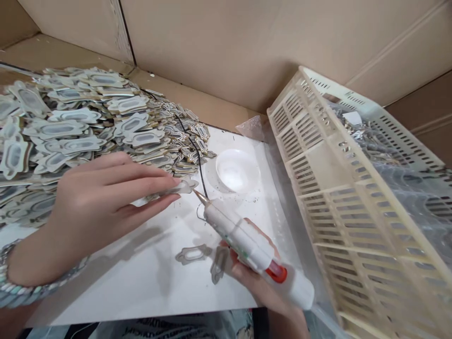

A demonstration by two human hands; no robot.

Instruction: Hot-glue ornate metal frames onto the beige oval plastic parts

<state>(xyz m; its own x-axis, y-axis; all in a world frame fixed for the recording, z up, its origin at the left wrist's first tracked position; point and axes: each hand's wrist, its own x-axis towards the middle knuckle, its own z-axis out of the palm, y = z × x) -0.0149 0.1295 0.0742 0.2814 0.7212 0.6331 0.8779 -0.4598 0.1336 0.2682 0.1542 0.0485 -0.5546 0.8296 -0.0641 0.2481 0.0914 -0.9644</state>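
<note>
My left hand (102,202) reaches across the white table, its fingers pressed together on a small flat frame-shaped cutout (176,189) at the edge of a big heap of the same cutouts (88,122). My right hand (261,278) is wrapped round a white glue gun (247,245). The gun's metal nozzle (199,197) points at the held cutout, almost touching it. Two loose cutouts (192,254) lie on the table just left of my right hand.
A small white dish (237,170) sits beyond the nozzle. A cream slatted plastic crate (353,197) lined with clear plastic stands tilted at the right. Cardboard walls (226,42) close off the back. A black cord (197,150) runs over the heap.
</note>
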